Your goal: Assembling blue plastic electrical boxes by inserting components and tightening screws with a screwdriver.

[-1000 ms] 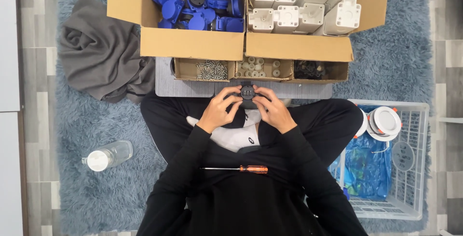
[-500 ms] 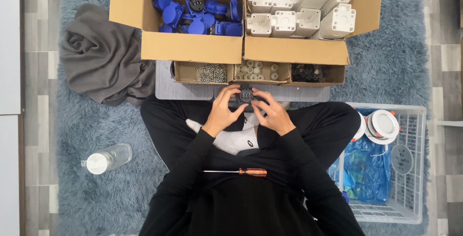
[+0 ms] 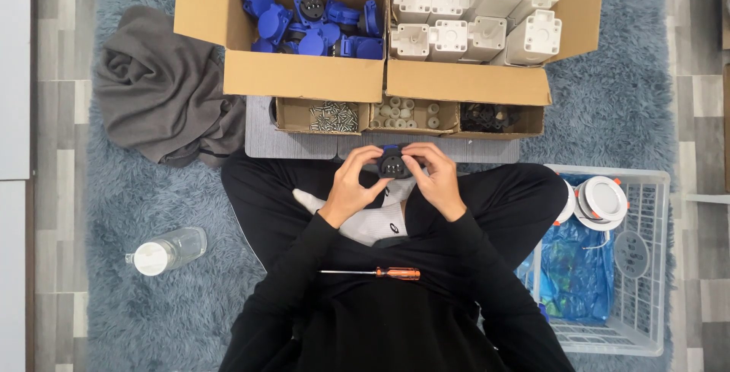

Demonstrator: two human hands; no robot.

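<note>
Both my hands hold a small black and blue round socket part (image 3: 392, 163) above my crossed legs. My left hand (image 3: 356, 182) grips its left side and my right hand (image 3: 436, 176) grips its right side, fingers wrapped over the top. A screwdriver with an orange handle (image 3: 376, 272) lies across my lap, below the hands. A white sock (image 3: 374, 222) shows under my wrists.
A cardboard box of blue parts (image 3: 304, 75) and one of white housings (image 3: 465, 81) stand ahead, with small trays of screws (image 3: 333, 117), white rings (image 3: 411, 113) and black bits (image 3: 490, 118). Grey cloth (image 3: 156, 94) and a bottle (image 3: 167, 250) lie left. A white wire basket (image 3: 642, 265) sits right.
My hands and the part stay together in front of the trays; the fingers have shifted slightly around it. The view has moved a little.
</note>
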